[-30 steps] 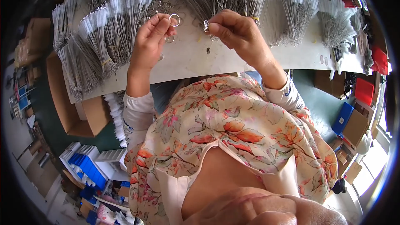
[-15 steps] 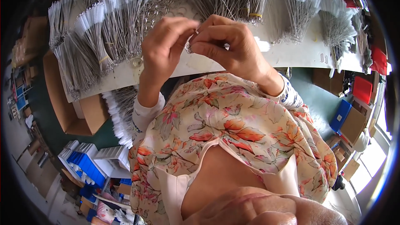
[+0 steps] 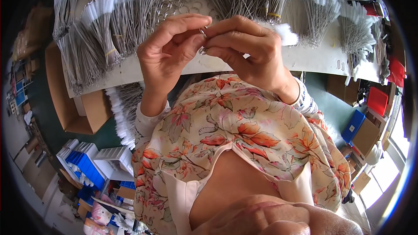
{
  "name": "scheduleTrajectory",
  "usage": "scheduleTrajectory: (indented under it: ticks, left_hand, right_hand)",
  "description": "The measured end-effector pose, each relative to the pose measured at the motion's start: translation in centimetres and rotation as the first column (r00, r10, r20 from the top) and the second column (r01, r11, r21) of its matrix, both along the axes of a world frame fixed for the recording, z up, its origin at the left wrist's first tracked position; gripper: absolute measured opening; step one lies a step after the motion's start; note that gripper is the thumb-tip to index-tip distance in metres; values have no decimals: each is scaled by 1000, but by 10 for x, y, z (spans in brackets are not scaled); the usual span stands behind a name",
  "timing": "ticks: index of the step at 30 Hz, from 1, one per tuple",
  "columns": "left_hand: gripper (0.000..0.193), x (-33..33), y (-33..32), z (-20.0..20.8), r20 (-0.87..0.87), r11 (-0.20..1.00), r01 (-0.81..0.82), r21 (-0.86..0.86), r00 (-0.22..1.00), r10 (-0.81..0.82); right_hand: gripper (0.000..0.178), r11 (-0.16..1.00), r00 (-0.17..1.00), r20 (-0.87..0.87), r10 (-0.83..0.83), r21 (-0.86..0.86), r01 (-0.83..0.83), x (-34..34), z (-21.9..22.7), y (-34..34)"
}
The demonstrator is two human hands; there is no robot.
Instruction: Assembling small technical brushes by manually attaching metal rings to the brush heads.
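Both hands, apart a second ago, now meet at the ring [image 3: 203,31], bringing the work to one spot above the table [image 3: 315,61]. The left hand [image 3: 167,45] pinches that ring; the right hand [image 3: 250,45] grips metal loops [image 3: 203,51], partly hidden. Brushes [image 3: 104,35] crowd nine o'clock, the table's edge runs at six, and bare tabletop opens between three and four.
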State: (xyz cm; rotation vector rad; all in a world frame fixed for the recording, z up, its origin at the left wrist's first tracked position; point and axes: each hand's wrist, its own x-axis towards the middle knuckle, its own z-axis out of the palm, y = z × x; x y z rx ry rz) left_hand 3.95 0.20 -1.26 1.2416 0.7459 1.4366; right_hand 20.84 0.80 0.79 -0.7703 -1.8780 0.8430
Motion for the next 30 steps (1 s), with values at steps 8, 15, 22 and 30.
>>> scheduleTrajectory:
  ticks: [8,15,22,30]
  left_hand:
    - [27,-14,-2,8,-248,999,17,50,969,-4]
    - [33,-5,-3,12,-371,896,-181,405,863,342]
    - [32,-7,6,4,-318,939,-160,304,912,258]
    - [30,-23,12,18,-448,960,21,279,887,111]
  right_hand:
    - [11,995,997,28,74,59,-76,-3,-2,4]
    - [17,670,887,-460,-33,-669,-322,-2,6,9]
    - [17,675,926,-376,-5,-685,-274,-7,-1,17]
    - [15,705,952,-299,62,-662,-254,-2,-3,18]
